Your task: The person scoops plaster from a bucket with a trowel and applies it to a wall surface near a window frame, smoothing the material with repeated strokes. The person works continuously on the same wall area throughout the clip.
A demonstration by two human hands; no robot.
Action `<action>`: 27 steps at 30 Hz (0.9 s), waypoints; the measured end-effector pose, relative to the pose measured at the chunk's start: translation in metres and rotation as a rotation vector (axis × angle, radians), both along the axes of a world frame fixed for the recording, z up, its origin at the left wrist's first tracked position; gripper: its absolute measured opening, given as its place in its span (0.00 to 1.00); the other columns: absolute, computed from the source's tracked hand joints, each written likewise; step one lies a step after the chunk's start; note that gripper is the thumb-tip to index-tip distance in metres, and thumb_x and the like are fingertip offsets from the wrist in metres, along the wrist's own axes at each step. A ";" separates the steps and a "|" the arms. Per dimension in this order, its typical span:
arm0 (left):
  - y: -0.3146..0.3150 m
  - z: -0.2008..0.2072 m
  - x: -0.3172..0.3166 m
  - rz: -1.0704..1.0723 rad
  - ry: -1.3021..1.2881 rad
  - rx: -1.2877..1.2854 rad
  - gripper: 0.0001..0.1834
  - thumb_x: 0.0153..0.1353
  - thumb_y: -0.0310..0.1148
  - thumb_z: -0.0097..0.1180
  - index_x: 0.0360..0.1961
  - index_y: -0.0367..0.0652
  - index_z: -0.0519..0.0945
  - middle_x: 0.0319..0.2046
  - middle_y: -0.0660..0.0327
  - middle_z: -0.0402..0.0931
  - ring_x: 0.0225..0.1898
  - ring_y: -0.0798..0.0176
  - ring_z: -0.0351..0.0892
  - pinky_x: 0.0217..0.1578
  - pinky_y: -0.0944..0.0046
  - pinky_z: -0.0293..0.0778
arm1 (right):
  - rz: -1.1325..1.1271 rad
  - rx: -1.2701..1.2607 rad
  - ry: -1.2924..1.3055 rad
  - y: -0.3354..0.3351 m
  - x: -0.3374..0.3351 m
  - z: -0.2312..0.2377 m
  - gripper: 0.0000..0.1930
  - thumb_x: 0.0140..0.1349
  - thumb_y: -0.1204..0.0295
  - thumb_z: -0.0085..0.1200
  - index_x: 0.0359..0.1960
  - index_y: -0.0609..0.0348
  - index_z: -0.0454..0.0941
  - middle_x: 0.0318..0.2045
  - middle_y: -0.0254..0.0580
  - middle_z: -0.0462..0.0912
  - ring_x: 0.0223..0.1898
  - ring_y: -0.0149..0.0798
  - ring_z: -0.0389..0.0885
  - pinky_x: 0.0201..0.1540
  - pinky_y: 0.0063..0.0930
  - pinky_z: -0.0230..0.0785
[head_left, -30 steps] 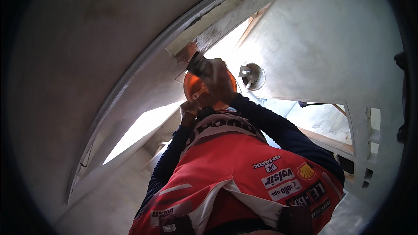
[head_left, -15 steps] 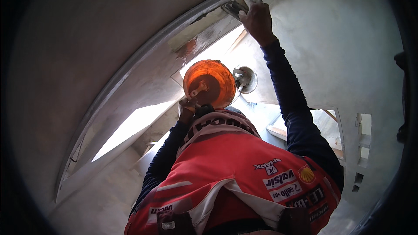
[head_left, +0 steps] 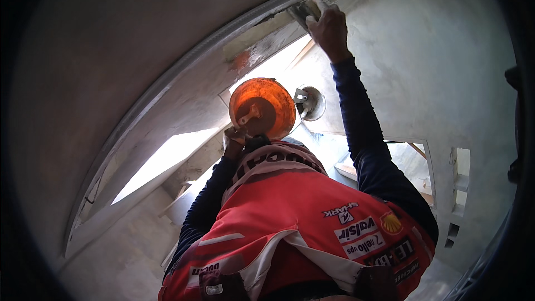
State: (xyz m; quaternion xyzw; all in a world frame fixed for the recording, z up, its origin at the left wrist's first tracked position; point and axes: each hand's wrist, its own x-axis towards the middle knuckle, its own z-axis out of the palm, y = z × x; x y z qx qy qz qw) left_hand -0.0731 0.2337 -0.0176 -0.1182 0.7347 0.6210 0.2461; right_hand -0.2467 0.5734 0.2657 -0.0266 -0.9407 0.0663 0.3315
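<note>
My left hand [head_left: 235, 136] is closed on the rim of an orange bucket [head_left: 286, 103], held tilted in front of my chest. Inside the bucket a brush-like tool with a pale handle [head_left: 252, 112] rests in brownish-grey material. Up at the top of the view, my right hand [head_left: 330, 27] is wrapped round a plastering trowel [head_left: 301, 13]. The trowel's blade lies against the underside of a patchy plastered strip [head_left: 261, 32], close to a curved edge bead. My fingers partly hide its handle.
Below and right of the orange bucket stands a pale bucket [head_left: 317, 103] with a tool in it. A long curved edge [head_left: 167, 81] runs across the upper left. Bright openings [head_left: 161, 161] show at left, and a window-like opening [head_left: 412, 161] and wall slots [head_left: 461, 175] at right.
The orange bucket and my left hand sit slightly further left in view. My right hand and the trowel have shifted only slightly along the strip; both grips stay the same.
</note>
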 end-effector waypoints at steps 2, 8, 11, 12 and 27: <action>0.000 0.005 -0.001 0.010 -0.047 -0.001 0.20 0.64 0.43 0.64 0.36 0.32 0.86 0.26 0.58 0.85 0.25 0.64 0.82 0.27 0.59 0.76 | 0.302 0.197 0.226 -0.028 0.012 -0.007 0.28 0.62 0.67 0.65 0.62 0.66 0.74 0.44 0.59 0.80 0.46 0.58 0.81 0.54 0.50 0.75; -0.002 0.018 -0.002 0.056 -0.097 0.141 0.18 0.65 0.41 0.64 0.36 0.31 0.85 0.25 0.58 0.84 0.24 0.65 0.82 0.26 0.60 0.76 | 0.239 0.048 -0.006 -0.074 0.031 -0.022 0.24 0.61 0.66 0.65 0.56 0.66 0.77 0.42 0.62 0.78 0.45 0.60 0.80 0.50 0.52 0.74; -0.006 0.017 0.000 0.052 -0.087 0.130 0.16 0.66 0.39 0.64 0.35 0.33 0.85 0.24 0.61 0.82 0.24 0.66 0.80 0.25 0.61 0.75 | 0.041 0.064 -0.019 0.001 -0.002 -0.006 0.24 0.59 0.67 0.68 0.56 0.65 0.79 0.37 0.55 0.82 0.36 0.55 0.82 0.45 0.51 0.76; -0.008 0.016 0.000 0.038 -0.098 0.090 0.14 0.67 0.37 0.65 0.33 0.35 0.85 0.24 0.63 0.81 0.23 0.68 0.78 0.24 0.62 0.74 | 0.075 0.047 0.048 0.015 -0.008 -0.004 0.26 0.58 0.67 0.69 0.57 0.64 0.78 0.36 0.54 0.82 0.35 0.56 0.82 0.44 0.52 0.76; -0.018 0.009 0.004 0.054 -0.078 0.199 0.11 0.67 0.35 0.64 0.33 0.37 0.84 0.25 0.64 0.82 0.23 0.68 0.79 0.25 0.64 0.75 | 0.012 -0.205 -0.201 -0.037 0.035 0.030 0.25 0.61 0.63 0.60 0.59 0.61 0.79 0.47 0.60 0.81 0.50 0.58 0.81 0.56 0.53 0.73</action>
